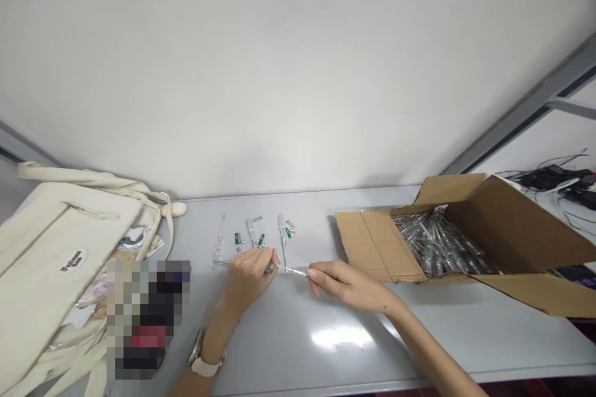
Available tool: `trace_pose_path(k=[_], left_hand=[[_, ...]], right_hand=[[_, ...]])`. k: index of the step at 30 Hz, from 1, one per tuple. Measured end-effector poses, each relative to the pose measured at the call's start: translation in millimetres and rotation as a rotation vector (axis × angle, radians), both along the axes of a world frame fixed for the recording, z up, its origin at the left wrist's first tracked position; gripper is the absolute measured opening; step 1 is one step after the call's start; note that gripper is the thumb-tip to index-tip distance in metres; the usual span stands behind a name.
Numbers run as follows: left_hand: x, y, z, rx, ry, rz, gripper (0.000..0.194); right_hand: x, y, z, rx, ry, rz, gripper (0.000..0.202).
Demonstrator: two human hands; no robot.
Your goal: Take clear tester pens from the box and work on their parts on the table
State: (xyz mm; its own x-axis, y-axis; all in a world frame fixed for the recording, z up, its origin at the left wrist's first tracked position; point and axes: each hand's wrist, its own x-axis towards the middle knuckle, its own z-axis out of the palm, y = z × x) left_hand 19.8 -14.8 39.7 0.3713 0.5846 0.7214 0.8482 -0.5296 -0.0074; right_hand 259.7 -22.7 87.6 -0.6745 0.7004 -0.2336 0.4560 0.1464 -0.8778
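Over open grey tabletop (274,347), the left hand (251,270) clasps a dark round-ended piece (270,267); the right hand (344,283) pinches a slim silver rod (297,272). A brown cardboard box (526,217) holds slender clear tools (431,247).

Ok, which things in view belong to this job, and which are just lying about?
Likely job:
slim rod between left hand and right hand
clear tools, green parts
open box of similar tools

Likely lying about:
cream bag
black cables
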Motion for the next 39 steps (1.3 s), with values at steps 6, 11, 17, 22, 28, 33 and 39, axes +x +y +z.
trace_pose_path(k=[6, 11, 17, 22, 28, 33, 39], left_hand=[[-0.3, 0.0, 0.4, -0.024, -0.010, -0.028, 0.031], [-1.1, -0.5, -0.6, -0.038, -0.036, -0.076, 0.031], [-0.8, -1.5, 3.2, -0.051, -0.112, -0.138, 0.034], [-1.1, -2.1, 6.0, -0.045, -0.113, -0.146, 0.034], [-1.7, -1.9, 5.3, -0.040, -0.076, -0.139, 0.032], [-1.5, -1.8, 5.1, -0.043, -0.064, -0.142, 0.032], [-1.4, -1.8, 3.8, -0.049, -0.068, -0.146, 0.032]], right_hand=[[-0.3, 0.2, 3.6, -0.034, 0.000, 0.031, 0.053], [-2.8, 1.0, 3.5, -0.058, 0.022, 0.053, 0.054], [-6.7, -1.0, 3.8, -0.232, 0.108, 0.060, 0.055], [-8.7, -1.5, 6.3, -0.270, 0.133, 0.072, 0.056], [-7.6, -0.6, 8.2, -0.256, 0.105, 0.058, 0.054], [-6.0, 0.7, 9.2, -0.245, 0.090, 0.063, 0.051], [-5.5, 1.3, 7.5, -0.214, 0.076, 0.072, 0.052]])
